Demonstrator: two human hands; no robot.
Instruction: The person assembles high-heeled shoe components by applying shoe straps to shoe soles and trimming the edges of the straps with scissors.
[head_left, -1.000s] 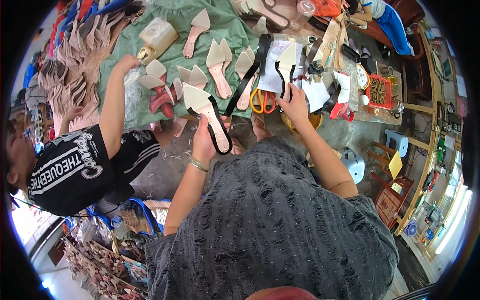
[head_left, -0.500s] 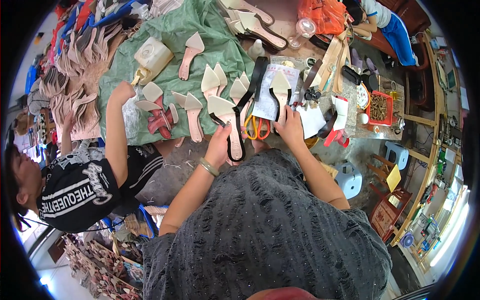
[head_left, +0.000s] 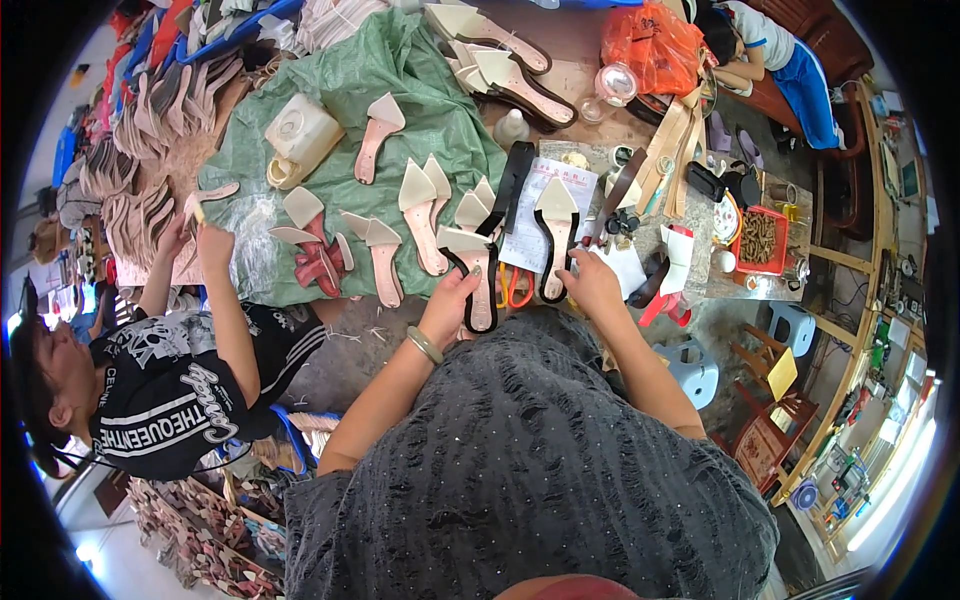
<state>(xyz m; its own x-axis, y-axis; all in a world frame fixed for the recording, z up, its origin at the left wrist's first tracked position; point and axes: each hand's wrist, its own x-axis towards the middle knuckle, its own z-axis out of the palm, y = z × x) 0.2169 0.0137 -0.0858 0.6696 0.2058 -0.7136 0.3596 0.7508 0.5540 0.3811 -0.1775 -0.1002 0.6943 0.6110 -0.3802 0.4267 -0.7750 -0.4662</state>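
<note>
My left hand point(head_left: 450, 312) grips a shoe insole point(head_left: 482, 288) by its side; it is pinkish, with a white pointed toe piece and a black strip around its heel. To its right, my right hand point(head_left: 594, 282) pinches the lower edge of a second, black-edged insole point(head_left: 557, 226), whose toe points away from me over a printed sheet point(head_left: 540, 190). Orange-handled scissors point(head_left: 517, 286) lie between the two insoles, partly hidden. Several unedged insoles point(head_left: 424, 230) lie just beyond my left hand. A black strip point(head_left: 519, 170) lies beside the sheet.
A green plastic cloth point(head_left: 250, 200) covers the table's left part, with a whitish jug point(head_left: 303, 132) on it. At the left, a co-worker point(head_left: 170, 370) holds an insole and a small tool. A red basket point(head_left: 762, 240) stands at the right; blue stools point(head_left: 690, 370) are below.
The left insole's toe has tipped, so its white piece looks shorter. My right hand has shifted toward its insole's heel edge, which now shows. The co-worker's hand has left the jug area.
</note>
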